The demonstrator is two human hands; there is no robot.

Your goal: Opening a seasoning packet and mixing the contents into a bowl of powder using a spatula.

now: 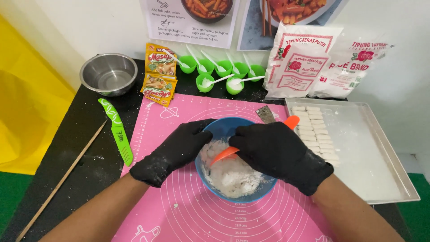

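Observation:
A blue bowl (223, 127) of white flour dough (230, 175) sits on a pink silicone mat (179, 210). My left hand (174, 150), in a black glove dusted with flour, grips the bowl's left rim. Over the bowl, my gloved right hand (280, 154) is closed on an orange spatula (224, 155). Its blade dips into the flour and its handle end (292, 121) sticks out past the hand.
A metal tray (385, 166) with rows of white dough pieces (316, 134) lies at right, and a metal scraper (266, 114) behind the bowl. A green knife (117, 132), wooden stick (62, 177), steel bowl (109, 73), seasoning packets (160, 74), green cups with spoons (219, 74) and flour bags (313, 62) stand around.

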